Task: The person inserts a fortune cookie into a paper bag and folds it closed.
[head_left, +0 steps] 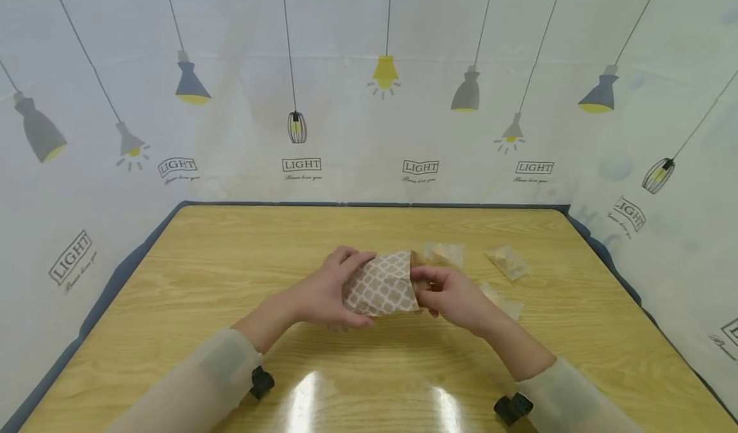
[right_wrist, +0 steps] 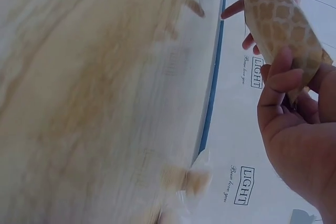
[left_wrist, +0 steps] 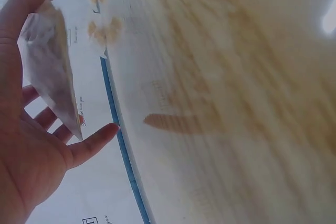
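A tan paper bag (head_left: 382,284) with a white lattice pattern lies on its side in the air above the table, its open end facing right. My left hand (head_left: 325,292) holds the closed end, thumb on one side and fingers on the other; the little finger sticks out in the left wrist view, beside the bag (left_wrist: 50,61). At the mouth, my right hand (head_left: 461,300) has its curled fingers gripping the bag's edge, some fingertips hidden by the paper. The right wrist view shows these bent fingers against the bag (right_wrist: 283,27). What is inside cannot be seen.
Small translucent packets lie on the wooden table (head_left: 242,247) past the right hand: one packet (head_left: 507,262) farther right, another packet (head_left: 446,253) behind the bag's mouth, and a third packet (head_left: 507,303) partly behind the right hand. A lamp-printed white curtain (head_left: 346,132) surrounds the table.
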Demonstrator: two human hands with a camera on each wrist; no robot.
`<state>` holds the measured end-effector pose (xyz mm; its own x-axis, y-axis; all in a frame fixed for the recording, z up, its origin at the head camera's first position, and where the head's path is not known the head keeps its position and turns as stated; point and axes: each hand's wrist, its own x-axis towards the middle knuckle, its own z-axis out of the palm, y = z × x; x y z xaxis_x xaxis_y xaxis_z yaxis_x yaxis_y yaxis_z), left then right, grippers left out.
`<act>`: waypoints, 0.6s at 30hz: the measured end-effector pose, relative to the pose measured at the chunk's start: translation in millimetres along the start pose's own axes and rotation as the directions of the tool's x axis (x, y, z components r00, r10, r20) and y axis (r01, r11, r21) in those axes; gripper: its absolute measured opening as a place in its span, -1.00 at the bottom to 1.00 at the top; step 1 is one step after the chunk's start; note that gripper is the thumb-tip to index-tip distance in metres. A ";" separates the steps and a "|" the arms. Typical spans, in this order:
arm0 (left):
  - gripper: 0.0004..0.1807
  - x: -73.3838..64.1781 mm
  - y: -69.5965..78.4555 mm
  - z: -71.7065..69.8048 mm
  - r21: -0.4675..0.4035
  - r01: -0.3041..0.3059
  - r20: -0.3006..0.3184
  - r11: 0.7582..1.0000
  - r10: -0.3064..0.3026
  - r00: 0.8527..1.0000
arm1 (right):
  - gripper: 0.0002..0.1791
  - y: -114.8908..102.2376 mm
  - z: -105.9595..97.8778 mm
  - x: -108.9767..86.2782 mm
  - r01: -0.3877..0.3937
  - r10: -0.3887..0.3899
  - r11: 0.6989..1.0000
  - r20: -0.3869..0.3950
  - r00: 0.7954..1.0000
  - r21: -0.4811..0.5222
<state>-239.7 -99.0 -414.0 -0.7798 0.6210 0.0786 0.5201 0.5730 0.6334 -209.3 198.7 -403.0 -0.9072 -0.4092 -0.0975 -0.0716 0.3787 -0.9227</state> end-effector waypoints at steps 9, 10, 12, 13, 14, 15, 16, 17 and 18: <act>0.40 -1.6 6.0 2.6 0.081 0.015 0.012 0.997 -0.016 1.000 | -0.58 2.6 2.3 -0.6 0.035 -0.041 0.993 -0.046 0.998 -0.117; 0.38 -1.7 6.6 2.8 0.083 0.015 0.012 0.996 -0.016 1.000 | -0.59 2.7 2.3 -0.7 0.046 -0.053 0.991 -0.048 0.997 -0.127; 0.32 -1.7 7.2 2.6 0.078 0.003 0.003 0.997 -0.003 1.000 | -0.60 1.9 2.0 -1.1 0.061 -0.069 0.988 -0.055 0.996 -0.142; 0.29 -1.9 7.1 2.6 0.072 -0.004 -0.001 0.997 0.004 1.000 | -0.60 1.1 1.9 -1.4 0.064 -0.073 0.988 -0.061 0.995 -0.139; 0.24 -1.8 6.5 2.6 0.062 -0.017 -0.006 0.998 0.017 1.000 | -0.60 0.2 2.0 -1.8 0.064 -0.074 0.988 -0.069 0.995 -0.138; 0.21 -1.7 5.9 2.5 0.052 -0.026 -0.008 0.998 0.026 1.000 | -0.61 -0.7 1.9 -2.3 0.064 -0.074 0.989 -0.075 0.994 -0.134; 0.17 -1.6 5.4 2.6 0.040 -0.037 -0.011 0.999 0.037 0.999 | -0.61 -1.2 1.8 -3.1 0.055 -0.067 0.990 -0.085 0.994 -0.131; 0.14 -1.5 5.1 2.5 0.027 -0.043 -0.012 0.999 0.043 0.999 | -0.61 -1.3 1.6 -3.6 0.051 -0.063 0.991 -0.092 0.994 -0.124; 0.12 -1.4 5.1 2.4 0.014 -0.046 -0.011 0.999 0.047 0.999 | -0.61 -1.3 1.4 -4.1 0.044 -0.055 0.992 -0.095 0.994 -0.115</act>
<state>-235.2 -95.7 -412.8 -0.7585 0.6412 0.1163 0.5607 0.5511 0.6180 -204.9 198.8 -401.8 -0.9373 -0.3483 -0.0105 -0.1587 0.4534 -0.8771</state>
